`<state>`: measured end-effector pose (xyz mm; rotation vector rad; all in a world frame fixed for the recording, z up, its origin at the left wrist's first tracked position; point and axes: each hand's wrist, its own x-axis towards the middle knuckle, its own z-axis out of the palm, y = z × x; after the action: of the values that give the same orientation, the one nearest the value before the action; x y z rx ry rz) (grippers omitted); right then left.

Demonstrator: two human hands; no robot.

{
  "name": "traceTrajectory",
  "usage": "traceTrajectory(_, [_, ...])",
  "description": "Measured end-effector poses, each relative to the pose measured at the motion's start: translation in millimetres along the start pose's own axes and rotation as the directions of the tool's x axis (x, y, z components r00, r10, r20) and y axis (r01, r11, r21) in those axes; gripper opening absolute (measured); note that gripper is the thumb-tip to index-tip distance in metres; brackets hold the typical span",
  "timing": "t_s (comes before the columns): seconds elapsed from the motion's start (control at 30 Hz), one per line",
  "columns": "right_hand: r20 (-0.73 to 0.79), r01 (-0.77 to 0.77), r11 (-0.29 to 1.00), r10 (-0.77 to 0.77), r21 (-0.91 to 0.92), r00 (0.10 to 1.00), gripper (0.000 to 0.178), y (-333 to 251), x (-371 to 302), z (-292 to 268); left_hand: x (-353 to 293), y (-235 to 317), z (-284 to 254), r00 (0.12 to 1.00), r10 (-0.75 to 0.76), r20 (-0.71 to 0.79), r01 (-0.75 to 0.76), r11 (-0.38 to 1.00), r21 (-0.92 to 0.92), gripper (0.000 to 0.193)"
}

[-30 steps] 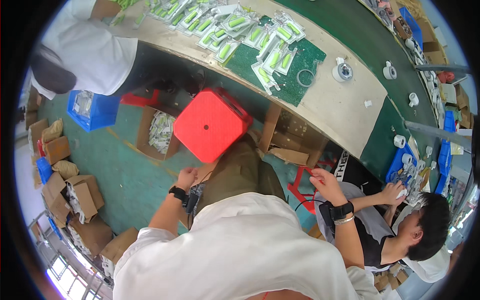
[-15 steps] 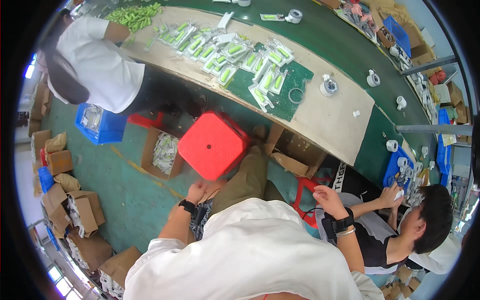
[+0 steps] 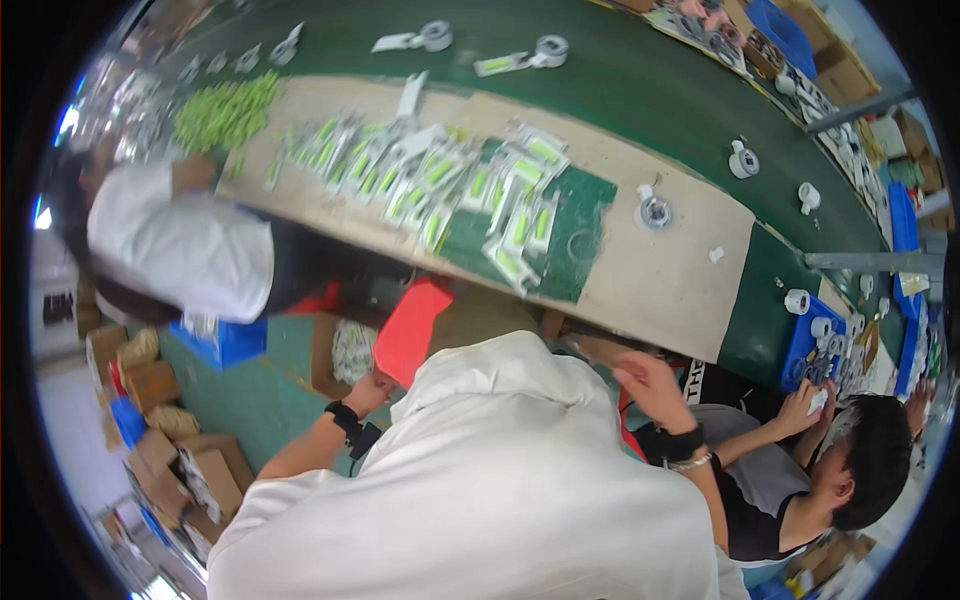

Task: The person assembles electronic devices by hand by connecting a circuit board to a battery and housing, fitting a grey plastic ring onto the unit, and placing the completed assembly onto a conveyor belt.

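My left hand (image 3: 370,392), with a black strap at the wrist, hangs low beside the red stool (image 3: 408,335). Its fingers are curled; whether they touch the stool or hold anything is hidden. My right hand (image 3: 650,385) is raised just off the bench's near edge, fingers loosely bent and apart, with nothing visible in it. On the bench (image 3: 660,290) ahead, several white handle-shaped casings with light green cylinders (image 3: 440,170) lie in rows, partly on a green mat (image 3: 570,240). A white round-headed part (image 3: 654,212) stands farther right. My shirt covers part of the stool.
A co-worker (image 3: 180,240) is at the bench on the left, near a pile of green cylinders (image 3: 230,112). Another co-worker (image 3: 800,460) handles a white part close on my right, by a blue bin (image 3: 797,350). A green conveyor (image 3: 620,90) runs behind. Cartons (image 3: 215,470) stack at left.
My body has come nearer the bench, and my shirt now covers more of the stool. My left hand has shifted left and stays low; my right hand remains raised and bent.
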<state>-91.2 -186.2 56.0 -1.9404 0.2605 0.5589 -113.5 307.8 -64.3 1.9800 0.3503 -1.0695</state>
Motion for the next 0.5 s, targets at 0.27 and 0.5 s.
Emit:
traceTrajectory(0.27, [-0.080,-0.191,0.906,0.238,0.378,0.968,0.029,0,142,80,109,181,-97,0.988,0.153,0.007,-0.149,0.948,0.283,0.020])
traceTrajectory(0.5, [-0.135,-0.201,0.807,0.326,0.556,0.936,0.016,-4,170,98,97,264,-92,0.957,0.215,0.195,-0.266,0.919,0.291,0.030])
